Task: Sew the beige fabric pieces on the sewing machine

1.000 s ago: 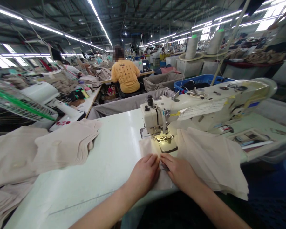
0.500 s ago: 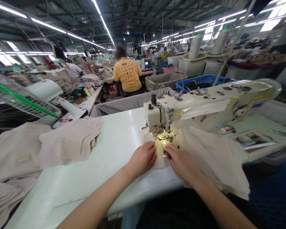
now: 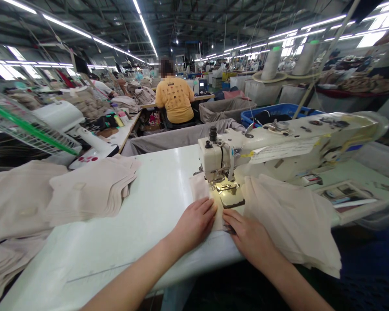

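A beige fabric piece (image 3: pixel 201 188) lies under the needle area of a white sewing machine (image 3: pixel 210 157). My left hand (image 3: pixel 194 222) rests on this piece, fingers together and pressing it to the table. My right hand (image 3: pixel 249 235) is at the piece's right edge, its fingers closed around a small dark metal tool (image 3: pixel 229 229), mostly hidden in the palm. Just beyond the right fingertips is the lit metal plate (image 3: pixel 231 198). A heap of beige fabric (image 3: pixel 288 216) lies right of the machine head and hangs over the table's front edge.
Stacked beige pieces (image 3: pixel 87 190) lie on the left of the white table (image 3: pixel 155 190), near a white lamp-like device (image 3: pixel 60 119) and a wire rack (image 3: pixel 29 125). A tray of small items (image 3: pixel 346 194) is at the right. A person in yellow (image 3: pixel 175 99) sits ahead, facing away.
My right hand has drawn back toward the table's front edge, uncovering more of the metal plate. My left hand has shifted slightly toward me. The view has moved a little.
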### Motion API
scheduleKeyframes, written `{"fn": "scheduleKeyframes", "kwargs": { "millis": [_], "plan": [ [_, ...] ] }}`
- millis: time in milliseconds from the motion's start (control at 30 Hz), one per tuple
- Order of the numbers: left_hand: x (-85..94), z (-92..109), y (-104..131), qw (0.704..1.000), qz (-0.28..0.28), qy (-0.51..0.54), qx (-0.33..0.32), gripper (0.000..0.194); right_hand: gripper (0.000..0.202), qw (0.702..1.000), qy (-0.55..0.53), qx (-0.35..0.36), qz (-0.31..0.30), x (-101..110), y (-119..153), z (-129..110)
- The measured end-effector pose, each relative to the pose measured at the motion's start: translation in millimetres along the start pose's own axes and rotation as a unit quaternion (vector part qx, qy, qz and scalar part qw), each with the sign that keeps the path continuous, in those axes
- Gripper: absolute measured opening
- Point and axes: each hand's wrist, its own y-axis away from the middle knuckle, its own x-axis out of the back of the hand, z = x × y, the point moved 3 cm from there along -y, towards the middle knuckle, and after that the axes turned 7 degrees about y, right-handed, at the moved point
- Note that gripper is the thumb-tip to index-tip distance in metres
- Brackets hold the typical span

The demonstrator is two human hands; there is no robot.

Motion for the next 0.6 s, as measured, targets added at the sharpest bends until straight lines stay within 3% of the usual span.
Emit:
{"fn": "scheduleKeyframes", "kwargs": {
  "millis": [333,600],
  "plan": [
    [-0.7,0.2,-0.9,1.0,0.007,-0.01,-0.014,0.03,0.059,1.0,0.017,0.012,0.0,4.3,-3.5,-0.5],
    [0.0,-0.2,-1.5,1.0,0.011,-0.01,-0.019,0.029,0.053,0.998,0.022,0.029,0.046,1.3,-3.7,0.1]
  ]
}}
